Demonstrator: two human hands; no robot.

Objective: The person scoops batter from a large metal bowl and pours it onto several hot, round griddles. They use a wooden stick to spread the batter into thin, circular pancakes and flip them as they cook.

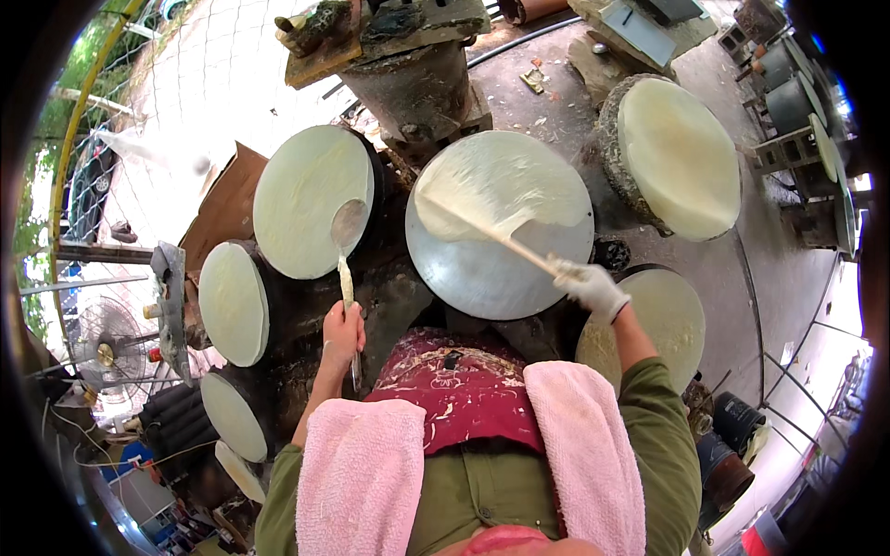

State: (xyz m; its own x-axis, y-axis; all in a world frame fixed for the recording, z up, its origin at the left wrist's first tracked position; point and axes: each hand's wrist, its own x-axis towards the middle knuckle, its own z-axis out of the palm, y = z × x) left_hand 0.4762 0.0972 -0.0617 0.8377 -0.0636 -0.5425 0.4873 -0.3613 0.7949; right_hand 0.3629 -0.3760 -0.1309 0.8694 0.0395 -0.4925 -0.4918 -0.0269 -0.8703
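In front of me a round metal griddle (pixel 473 278) carries pale batter (pixel 511 174) over its far part, while its near part is bare metal. My right hand (pixel 591 290), in a white work glove, grips a thin wooden stick (pixel 526 254) whose far end lies over the batter; that end is blurred. My bare left hand (pixel 341 333) is closed around the handle of a metal ladle (pixel 349 219). Batter coats the upper handle. The ladle's bowl overlaps the near right edge of a batter-covered griddle (pixel 306 201) on the left; I cannot tell whether they touch.
More coated griddles stand around me: one at far right (pixel 681 156), one under my right forearm (pixel 667 306), and several at left (pixel 234 306). Beyond the middle griddle stands a blackened drum (pixel 417 83) with slabs on top. A fan (pixel 108 347) and wire fence (pixel 160 76) are at left.
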